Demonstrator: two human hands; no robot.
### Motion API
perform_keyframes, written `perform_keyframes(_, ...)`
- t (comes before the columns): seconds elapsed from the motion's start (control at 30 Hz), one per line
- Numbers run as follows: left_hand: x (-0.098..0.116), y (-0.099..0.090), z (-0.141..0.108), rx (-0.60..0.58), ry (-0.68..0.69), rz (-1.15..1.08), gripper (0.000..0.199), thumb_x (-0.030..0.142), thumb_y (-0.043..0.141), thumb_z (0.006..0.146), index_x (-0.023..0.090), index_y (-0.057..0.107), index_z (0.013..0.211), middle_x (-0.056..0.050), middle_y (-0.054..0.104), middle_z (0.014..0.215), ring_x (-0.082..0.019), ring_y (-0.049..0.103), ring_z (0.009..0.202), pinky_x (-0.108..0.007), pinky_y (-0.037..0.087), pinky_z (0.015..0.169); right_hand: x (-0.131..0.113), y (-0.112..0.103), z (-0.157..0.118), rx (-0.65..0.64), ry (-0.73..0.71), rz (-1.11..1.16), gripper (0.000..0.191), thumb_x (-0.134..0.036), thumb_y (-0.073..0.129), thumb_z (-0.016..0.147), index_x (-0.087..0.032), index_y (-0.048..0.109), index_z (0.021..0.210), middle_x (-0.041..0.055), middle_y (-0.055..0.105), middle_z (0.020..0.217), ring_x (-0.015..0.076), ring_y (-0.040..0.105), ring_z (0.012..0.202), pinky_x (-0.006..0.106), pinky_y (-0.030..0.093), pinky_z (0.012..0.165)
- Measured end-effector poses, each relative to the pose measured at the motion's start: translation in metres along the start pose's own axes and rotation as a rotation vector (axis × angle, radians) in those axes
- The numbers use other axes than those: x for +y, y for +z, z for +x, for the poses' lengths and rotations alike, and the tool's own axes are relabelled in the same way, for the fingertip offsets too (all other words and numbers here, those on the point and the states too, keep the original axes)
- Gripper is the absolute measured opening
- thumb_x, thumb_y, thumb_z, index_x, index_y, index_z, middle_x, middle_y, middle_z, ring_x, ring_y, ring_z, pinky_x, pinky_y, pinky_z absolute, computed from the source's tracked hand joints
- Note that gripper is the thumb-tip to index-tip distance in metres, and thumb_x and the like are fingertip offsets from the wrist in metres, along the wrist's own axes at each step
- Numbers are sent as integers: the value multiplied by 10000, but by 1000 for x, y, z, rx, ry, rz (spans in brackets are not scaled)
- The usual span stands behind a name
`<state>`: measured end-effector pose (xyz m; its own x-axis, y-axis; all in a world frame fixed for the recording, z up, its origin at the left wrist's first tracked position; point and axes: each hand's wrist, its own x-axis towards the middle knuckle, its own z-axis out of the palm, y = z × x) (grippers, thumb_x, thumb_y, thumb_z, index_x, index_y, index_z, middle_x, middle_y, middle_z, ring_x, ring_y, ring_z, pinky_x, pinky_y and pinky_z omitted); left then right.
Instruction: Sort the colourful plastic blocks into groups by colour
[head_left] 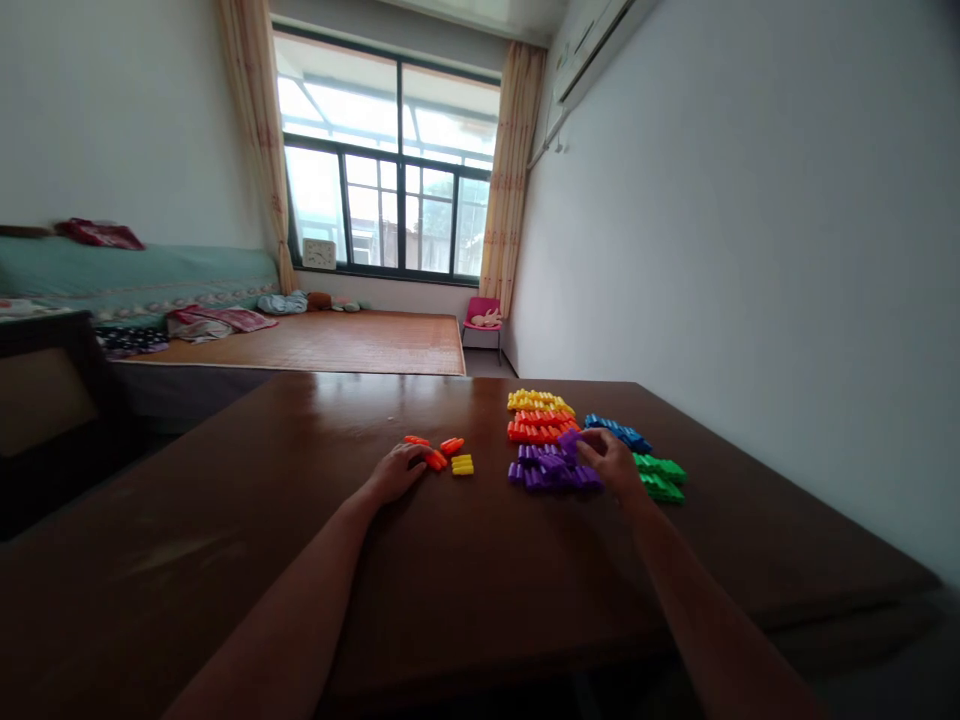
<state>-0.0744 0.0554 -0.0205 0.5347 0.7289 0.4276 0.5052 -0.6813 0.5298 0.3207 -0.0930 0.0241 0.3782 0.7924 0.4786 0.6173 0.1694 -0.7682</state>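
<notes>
My left hand rests on the dark table, its fingers curled against an orange ribbed plastic block. Close by lie another orange block and a yellow block; one more orange piece shows just behind the fingers. Over on the right, my right hand pinches a purple ribbed block between thumb and fingers. It is just above a pile of purple blocks. Part of that held block is hidden by the fingertips.
Behind the purple pile lie rows of orange-red blocks and yellow blocks. Blue blocks and green blocks sit around my right hand. Beyond the brown table stand a bed and a pink chair.
</notes>
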Motion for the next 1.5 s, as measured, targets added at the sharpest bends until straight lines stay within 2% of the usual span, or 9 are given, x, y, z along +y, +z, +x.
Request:
perform_keyframes(0.27,-6,-5,3,-34,-5,48,292,235,551,789,229,708,1035,-62,685,1166,-249,619,1070,-399,467,971,93,-99,-7,320,196,9,426,-508,699,615,-172,649,872,84,719,846,228,676,804,355,529,751)
perform_keyframes(0.37,-6,-6,4,-37,-8,57,296,243,552,794,227,708,1045,-66,676,1190,-253,621,1071,-404,470,968,105,-116,-11,504,229,16,431,-524,681,624,-169,630,863,97,712,850,228,670,782,345,533,709)
perform_keyframes(0.43,-7,-5,3,-40,-11,64,296,240,549,796,222,708,1045,-71,677,1186,-253,625,1067,-403,474,961,105,-115,-9,522,224,17,423,-528,671,640,-173,619,864,100,709,849,229,670,781,339,535,692)
perform_keyframes(0.8,-3,-1,1,-27,-1,77,284,202,542,795,225,716,1018,-64,689,1163,-244,621,1078,-394,470,969,19,-18,9,-9,93,-504,301,-486,620,778,-206,650,885,62,710,805,201,667,767,279,460,670)
perform_keyframes(1.0,-5,2,2,-8,-4,55,288,191,555,782,217,719,1017,-59,709,1117,-240,627,1051,-397,477,957,5,-17,-5,-114,96,-766,328,-533,545,831,-224,652,808,38,687,711,186,639,679,252,339,552)
perform_keyframes(1.17,-3,7,2,26,-24,59,308,135,510,781,215,746,963,-38,727,1079,-212,640,1029,-363,476,963,-17,-14,-1,11,-28,-705,388,-547,460,877,-210,647,829,53,689,733,186,627,673,264,349,569)
perform_keyframes(1.27,1,5,1,36,-65,84,376,55,453,752,206,761,905,-25,745,1019,-183,659,977,-316,484,942,-43,23,1,-86,-163,-581,367,-503,434,900,-202,642,882,49,687,738,178,616,643,271,379,590)
perform_keyframes(1.4,5,-4,-2,90,-214,146,341,72,472,757,226,766,833,-15,751,960,-171,669,874,-273,507,848,-79,105,-2,-385,-321,-389,252,-403,477,892,-224,642,959,29,693,810,165,621,688,269,431,644)
perform_keyframes(1.5,7,-12,-6,160,-355,167,304,96,495,776,232,761,831,-23,746,946,-182,668,868,-273,503,816,-94,163,3,-462,-356,-414,213,-319,523,878,-230,642,1030,57,693,983,183,628,859,277,450,744)
